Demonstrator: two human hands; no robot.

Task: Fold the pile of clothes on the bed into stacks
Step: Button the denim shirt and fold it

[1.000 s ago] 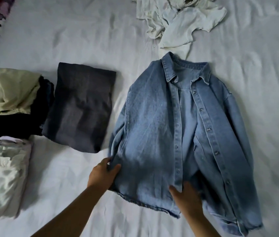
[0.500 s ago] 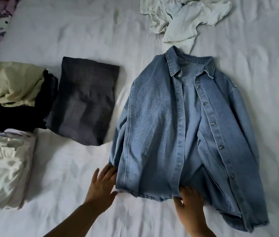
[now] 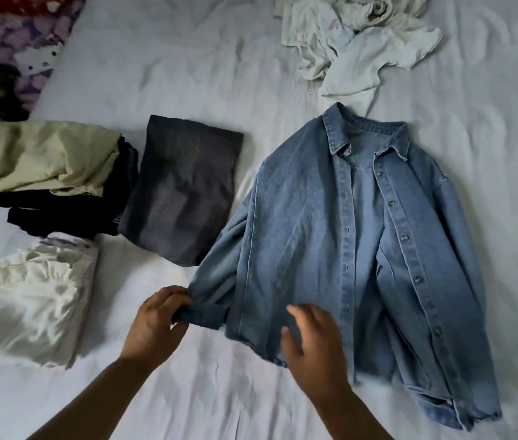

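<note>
- The step in hand looks like the sleeve fold on the denim shirt (image 3: 359,249), which is lying face up, unbuttoned, right of centre in the frame on the white bed (image 3: 188,74), its collar pointing toward the top of the frame.
- The left hand (image 3: 156,325) is pinching the cuff (image 3: 202,315) of the sleeve on the picture's left side, fingers curled round the denim, just below centre.
- The right hand (image 3: 311,341) is hovering over or lightly touching the shirt's lower front panel, fingers spread and relaxed; it is blurred, so whether it is actually touching is hard to say.
- The next move is probably calling for the cuff to be carried across the shirt's front while the other hand pins the body flat, so the hem does not drag.
- Compared with half a second earlier, the left hand is no longer lying flat beside the hem: it is now gripping the pulled-out cuff, and the right hand is sitting further left on the panel.
- Waiting at the top of the frame is the crumpled white pile (image 3: 356,46); folded stacks are sitting at the left: a dark grey piece (image 3: 181,192), a pale green one (image 3: 48,157) on black, a white one (image 3: 35,306).
</note>
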